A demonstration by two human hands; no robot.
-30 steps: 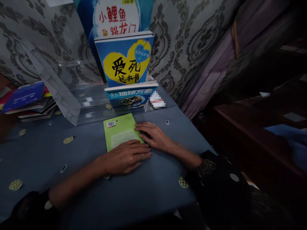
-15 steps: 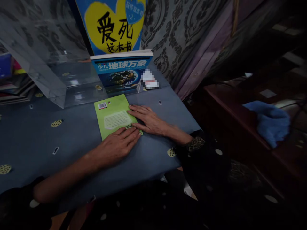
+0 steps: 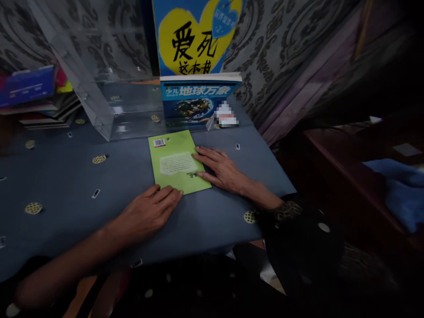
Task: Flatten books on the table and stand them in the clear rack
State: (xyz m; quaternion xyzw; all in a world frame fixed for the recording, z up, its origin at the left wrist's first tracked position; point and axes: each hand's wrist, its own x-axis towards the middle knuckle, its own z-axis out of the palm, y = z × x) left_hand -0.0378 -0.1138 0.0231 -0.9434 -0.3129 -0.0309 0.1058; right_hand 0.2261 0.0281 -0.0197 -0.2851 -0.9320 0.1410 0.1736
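A thin light-green book (image 3: 177,148) lies flat on the blue tablecloth, with a barcode at its upper left and a pale text panel in the middle. My left hand (image 3: 153,205) rests at the book's lower left edge, fingertips bent a little over that edge and touching it. My right hand (image 3: 220,168) lies along the book's right edge, fingers stretched out and fingertips on the cover. Neither hand grasps the book. Just beyond it, a blue book with a globe on its cover (image 3: 190,106) stands upright in a clear acrylic stand (image 3: 82,88).
A larger blue and yellow book (image 3: 185,39) stands behind the globe book, against patterned wall covering. Books are stacked (image 3: 43,99) at the far left. A purple curtain (image 3: 318,66) hangs at the right. A blue cloth (image 3: 402,190) lies on a dark red surface beyond the table.
My left hand has slid left off the green book's lower right part to its lower left edge, uncovering dark print there. The view has turned left, so everything appears shifted right.
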